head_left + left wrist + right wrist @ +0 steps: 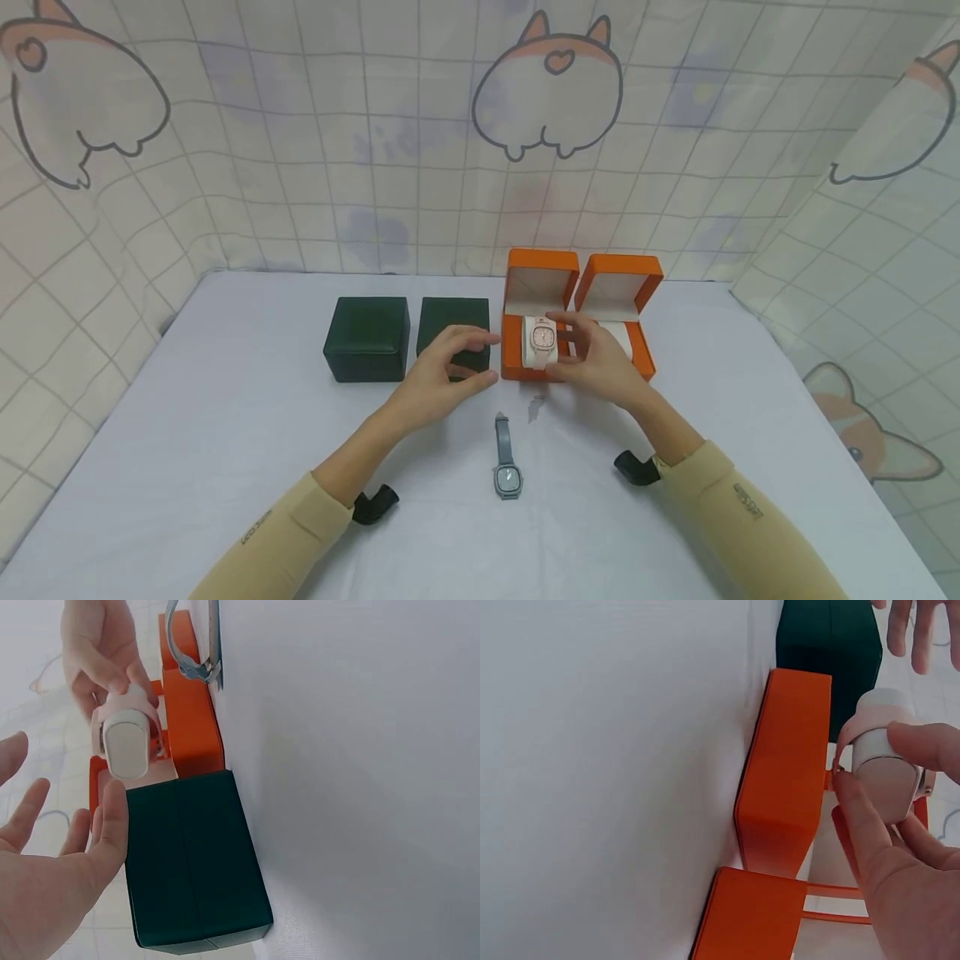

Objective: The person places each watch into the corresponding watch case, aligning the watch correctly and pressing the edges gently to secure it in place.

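Observation:
My right hand (596,362) grips a white watch cushion (889,784) by its ends, thumb on one side and fingers on the other. A pink watch (543,337) with a squarish face is wrapped round this cushion. Both wrist views show the cushion raised over the left open orange box (516,346). My left hand (438,367) holds nothing; its fingers and thumb are spread apart in front of the right green box (453,310), partly hiding it. On the cloth between my forearms lies a grey-blue watch (507,479), strap stretched out.
A second orange box (641,350) stands open at the right, with white lining inside. Another closed green box (367,337) is at the left of the row. White cloth covers the table (225,400), and a patterned curtain (420,167) hangs behind it.

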